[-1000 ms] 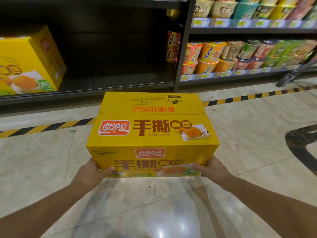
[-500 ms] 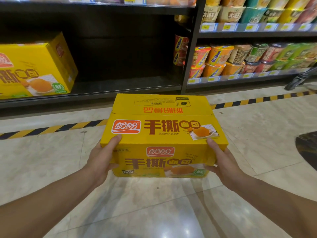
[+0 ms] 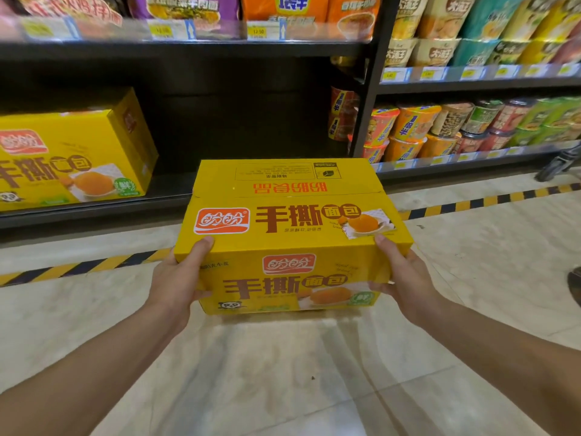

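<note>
Higher than before, my left hand (image 3: 179, 278) and right hand (image 3: 405, 278) clamp the yellow rectangular cardboard carton's (image 3: 292, 243) near corners (thumbs on top); shelving it on the black metal shelf (image 3: 169, 187) seems ahead.

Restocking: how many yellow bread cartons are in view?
2. The held carton is between the left hand and right hand; the shelf carton sits on the low shelf at left. More may be hidden.

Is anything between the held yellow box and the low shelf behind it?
Nothing visible does. The yellow box faces an open stretch of the low shelf; the second box stands further left.
</note>
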Tool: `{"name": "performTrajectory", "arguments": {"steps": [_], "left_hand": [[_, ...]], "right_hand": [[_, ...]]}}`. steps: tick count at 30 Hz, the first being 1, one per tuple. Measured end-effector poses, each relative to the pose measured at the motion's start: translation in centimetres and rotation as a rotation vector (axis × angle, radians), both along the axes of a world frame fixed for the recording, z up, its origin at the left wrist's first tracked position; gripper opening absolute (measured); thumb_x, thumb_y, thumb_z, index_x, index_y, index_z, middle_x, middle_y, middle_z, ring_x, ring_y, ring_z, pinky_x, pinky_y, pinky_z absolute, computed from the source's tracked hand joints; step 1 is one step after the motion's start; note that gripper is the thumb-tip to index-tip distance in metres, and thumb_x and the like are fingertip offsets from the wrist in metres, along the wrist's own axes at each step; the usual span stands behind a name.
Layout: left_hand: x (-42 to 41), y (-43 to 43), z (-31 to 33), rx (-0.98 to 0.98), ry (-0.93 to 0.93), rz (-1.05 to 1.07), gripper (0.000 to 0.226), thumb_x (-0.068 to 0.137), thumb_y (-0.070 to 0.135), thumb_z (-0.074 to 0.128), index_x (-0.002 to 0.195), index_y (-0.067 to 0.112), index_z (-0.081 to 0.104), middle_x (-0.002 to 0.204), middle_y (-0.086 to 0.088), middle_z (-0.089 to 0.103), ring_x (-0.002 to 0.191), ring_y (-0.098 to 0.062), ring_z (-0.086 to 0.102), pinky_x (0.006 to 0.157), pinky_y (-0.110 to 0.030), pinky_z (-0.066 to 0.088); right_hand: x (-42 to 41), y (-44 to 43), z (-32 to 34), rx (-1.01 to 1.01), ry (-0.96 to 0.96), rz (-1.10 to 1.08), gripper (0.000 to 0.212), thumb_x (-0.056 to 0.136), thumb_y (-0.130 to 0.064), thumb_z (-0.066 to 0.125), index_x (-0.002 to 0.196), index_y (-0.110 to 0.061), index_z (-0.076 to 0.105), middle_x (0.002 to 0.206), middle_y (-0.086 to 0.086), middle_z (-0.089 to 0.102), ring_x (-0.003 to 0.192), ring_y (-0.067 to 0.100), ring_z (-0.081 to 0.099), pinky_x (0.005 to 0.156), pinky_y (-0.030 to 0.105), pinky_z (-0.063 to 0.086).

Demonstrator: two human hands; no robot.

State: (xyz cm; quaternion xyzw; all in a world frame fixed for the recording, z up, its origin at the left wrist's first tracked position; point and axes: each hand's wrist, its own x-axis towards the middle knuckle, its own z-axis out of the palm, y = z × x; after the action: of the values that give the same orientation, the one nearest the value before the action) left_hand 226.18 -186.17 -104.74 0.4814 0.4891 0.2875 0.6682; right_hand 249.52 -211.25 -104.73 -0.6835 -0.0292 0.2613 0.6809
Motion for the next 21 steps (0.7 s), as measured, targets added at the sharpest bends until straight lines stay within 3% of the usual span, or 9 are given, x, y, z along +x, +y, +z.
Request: {"name": "performTrajectory", "arguments": {"steps": [4,9,14,18,21], "left_hand": [[0.3,3.8,1.2,0.051,-0.002,0.031,0.045,0.092,0.052,0.074,0.131,0.034,0.060,0.131,0.002,0.065,0.123,-0.030,0.062,0.100,-0.067,0.054],[0.1,8.8,3.9,0.081,-0.033,0.051,0.039,0.089,0.054,0.077,0.122,0.038,0.064,0.129,0.003,0.068,0.122,-0.030,0.065,0.097,-0.065,0.056],[0.5,13.3,7.1,0.102,-0.062,0.057,0.028,0.091,0.052,0.077,0.114,0.039,0.070,0.123,0.009,0.073,0.117,-0.026,0.069,0.095,-0.063,0.058],[2.7,16.2,8.5,0.125,-0.067,0.065,0.020,0.092,0.050,0.075,0.107,0.040,0.066,0.122,0.010,0.072,0.118,-0.026,0.068,0.096,-0.064,0.057],[5.0,17.9,8.5,0.145,-0.050,0.067,0.023,0.093,0.052,0.074,0.109,0.039,0.063,0.127,0.007,0.071,0.120,-0.028,0.068,0.097,-0.065,0.057]], "right_hand": [[0.7,4.6,2.4,0.013,-0.043,0.021,0.015,0.096,-0.045,0.070,0.104,-0.037,0.061,0.106,-0.012,0.068,0.098,0.010,0.066,0.098,0.058,0.057],[0.5,10.3,5.2,0.010,-0.069,0.018,0.013,0.098,-0.044,0.069,0.105,-0.040,0.058,0.105,-0.014,0.064,0.095,0.008,0.063,0.094,0.055,0.059],[1.2,15.0,8.7,-0.006,-0.097,0.005,0.035,0.096,-0.049,0.070,0.125,-0.036,0.054,0.114,-0.012,0.064,0.098,0.010,0.063,0.091,0.053,0.060],[3.5,17.9,9.9,0.010,-0.109,0.028,0.018,0.098,-0.047,0.068,0.110,-0.041,0.056,0.105,-0.018,0.062,0.094,0.005,0.061,0.097,0.053,0.058],[6.1,19.7,9.7,0.008,-0.107,0.045,0.017,0.098,-0.047,0.068,0.106,-0.041,0.054,0.104,-0.017,0.061,0.101,0.014,0.063,0.101,0.056,0.057]]}}
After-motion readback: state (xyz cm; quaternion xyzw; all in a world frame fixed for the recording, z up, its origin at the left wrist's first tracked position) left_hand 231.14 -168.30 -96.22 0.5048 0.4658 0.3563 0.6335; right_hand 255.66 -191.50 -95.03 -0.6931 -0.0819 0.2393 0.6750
